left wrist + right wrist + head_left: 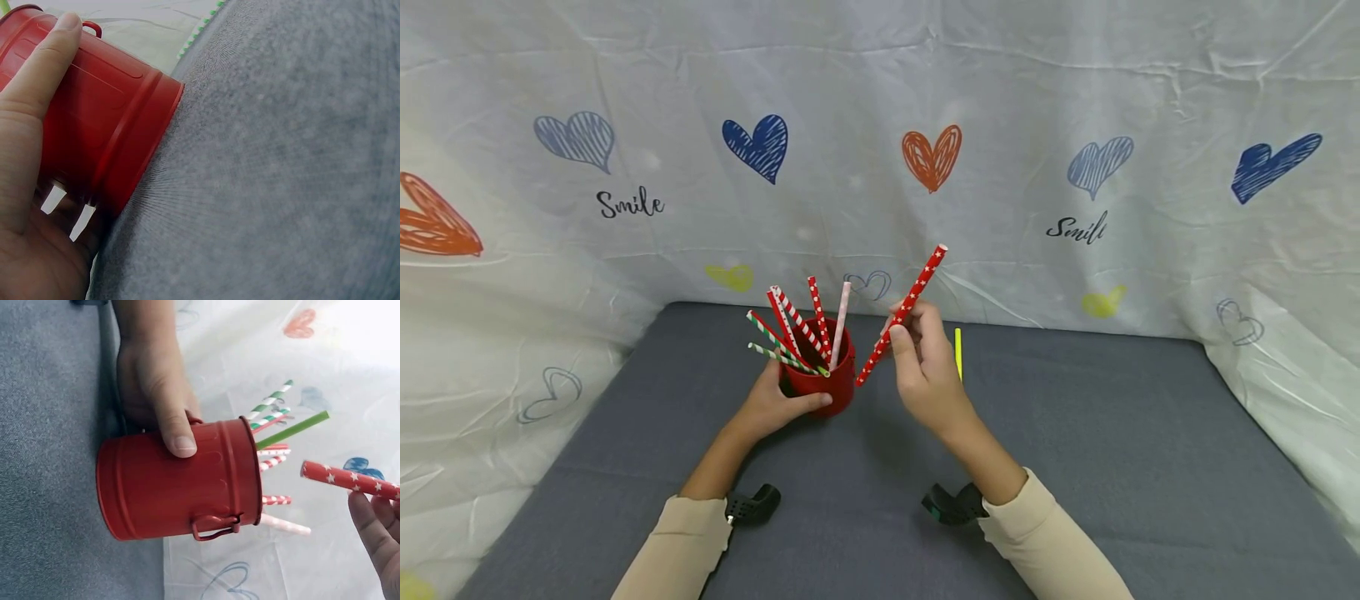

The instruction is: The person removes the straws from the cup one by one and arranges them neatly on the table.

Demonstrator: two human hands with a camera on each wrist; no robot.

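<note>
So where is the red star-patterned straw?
In the head view, the red star-patterned straw is pinched in the right hand, right of the red bucket.

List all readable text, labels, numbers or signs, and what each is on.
"Smile": white backdrop, left part.
"Smil", last letter unclear: same backdrop, right part.
Red bucket, red star-print straw: no text visible.
Black wrist device: nothing readable.

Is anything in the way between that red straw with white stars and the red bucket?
Nothing visible stands between the red paper straw with white stars and the round red metal bucket. But striped and spotted paper straws poke out of its opening, so it might be crowded there.
</note>
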